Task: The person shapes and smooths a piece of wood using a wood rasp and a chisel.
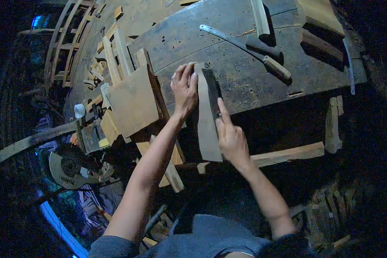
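Observation:
A long, shaped wooden piece with a gently curved outline points away from me, its near end sticking out past the workbench edge. My left hand is closed around its far end, with the fingertips over the top left corner. Lower down, my right hand grips the right edge, index finger stretched along the side and the other fingers curled. Whatever lies under those curled fingers is hidden. Beyond, a handsaw-like tool with a narrow metal strip and a wooden handle lies on the bench.
A square board rests on wood strips at the left. The workbench carries scattered chips, a pale wood bar and dark wood blocks at the right. A round-guarded power saw sits low left. A wooden rail crosses below the edge.

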The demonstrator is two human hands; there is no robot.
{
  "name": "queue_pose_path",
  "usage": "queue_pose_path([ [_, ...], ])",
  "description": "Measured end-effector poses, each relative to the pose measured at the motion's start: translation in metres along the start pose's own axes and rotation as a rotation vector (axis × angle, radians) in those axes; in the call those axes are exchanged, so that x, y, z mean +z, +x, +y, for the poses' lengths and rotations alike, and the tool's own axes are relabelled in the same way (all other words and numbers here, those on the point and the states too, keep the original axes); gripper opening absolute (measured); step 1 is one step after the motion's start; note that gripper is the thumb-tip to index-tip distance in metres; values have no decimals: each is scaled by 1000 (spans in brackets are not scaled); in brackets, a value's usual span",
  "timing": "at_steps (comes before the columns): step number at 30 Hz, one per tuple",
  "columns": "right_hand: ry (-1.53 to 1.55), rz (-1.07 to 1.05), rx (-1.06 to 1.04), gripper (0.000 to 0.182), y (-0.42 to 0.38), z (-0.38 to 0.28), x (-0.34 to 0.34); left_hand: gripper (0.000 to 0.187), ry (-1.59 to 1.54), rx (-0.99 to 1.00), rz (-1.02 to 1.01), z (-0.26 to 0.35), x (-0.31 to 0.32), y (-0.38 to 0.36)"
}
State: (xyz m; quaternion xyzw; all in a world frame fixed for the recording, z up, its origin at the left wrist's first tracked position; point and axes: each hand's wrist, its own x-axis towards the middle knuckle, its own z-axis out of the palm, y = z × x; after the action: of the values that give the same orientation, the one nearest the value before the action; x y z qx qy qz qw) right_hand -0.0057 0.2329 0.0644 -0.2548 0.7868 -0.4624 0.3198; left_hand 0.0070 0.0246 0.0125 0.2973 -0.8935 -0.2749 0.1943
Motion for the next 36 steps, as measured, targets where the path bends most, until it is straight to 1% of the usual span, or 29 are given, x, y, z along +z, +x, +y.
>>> queue_pose_path([
  [2,66,52,39,57,-21,2,10,35,-36,175,-79,-2,1,-8],
  [3,10,46,55,62,-27,5,15,38,47,216,-129,1,-2,-9],
  [4,13,46,65,62,-29,8,15,38,46,214,-139,6,-1,-10],
  [6,47,102,70,55,-28,10,14,42,186,174,-125,19,5,-10],
  [7,48,105,76,55,-28,13,15,44,230,139,-101,25,10,-12],
  [8,25,143,27,55,-28,18,16,44,229,136,-110,29,11,-14],
  [9,-1,180,-23,54,-29,22,16,42,267,92,-110,38,10,-14],
  [10,-2,179,-18,54,-29,25,15,41,307,49,-107,43,9,-14],
  [12,143,198,-42,51,-29,23,15,39,301,64,-104,35,9,-12],
  [13,146,166,-12,51,-26,22,14,39,282,104,-89,32,9,-12],
  [15,133,175,-16,50,-19,24,13,40,216,177,-73,29,11,-9],
  [17,118,175,-21,50,-17,25,12,42,238,177,-63,25,11,-11],
  [19,246,59,67,47,-20,27,7,44,254,180,-54,20,12,-14],
  [20,245,63,63,47,-23,28,4,51,261,227,41,15,11,-13],
  [21,435,74,97,47,-28,27,3,59,267,274,137,12,9,-13],
  [22,624,84,132,46,-32,27,2,59,266,277,140,23,3,-17],
  [24,670,84,176,46,-42,31,-6,81,413,179,61,49,-8,-50],
  [26,540,96,247,47,-50,41,-10,101,527,147,-41,63,-11,-86],
  [27,466,101,229,48,-53,42,-12,110,474,52,-48,67,-12,-97],
  [28,470,99,231,48,-53,41,-11,110,478,51,-51,68,-12,-100],
  [30,499,94,244,48,-54,39,-12,120,442,-93,-216,75,-17,-100],
  [31,502,93,236,48,-54,38,-12,124,440,-109,-303,80,-19,-95],
  [32,522,80,246,48,-54,38,-12,124,445,-102,-295,77,-22,-90],
  [34,544,77,256,48,-58,41,-12,124,277,76,-487,61,-34,-79],
  [35,545,115,216,48,-61,44,-12,122,90,118,-580,41,-41,-70],
  [36,548,154,185,48,-66,48,-13,118,-41,106,-673,35,-53,-59],
])
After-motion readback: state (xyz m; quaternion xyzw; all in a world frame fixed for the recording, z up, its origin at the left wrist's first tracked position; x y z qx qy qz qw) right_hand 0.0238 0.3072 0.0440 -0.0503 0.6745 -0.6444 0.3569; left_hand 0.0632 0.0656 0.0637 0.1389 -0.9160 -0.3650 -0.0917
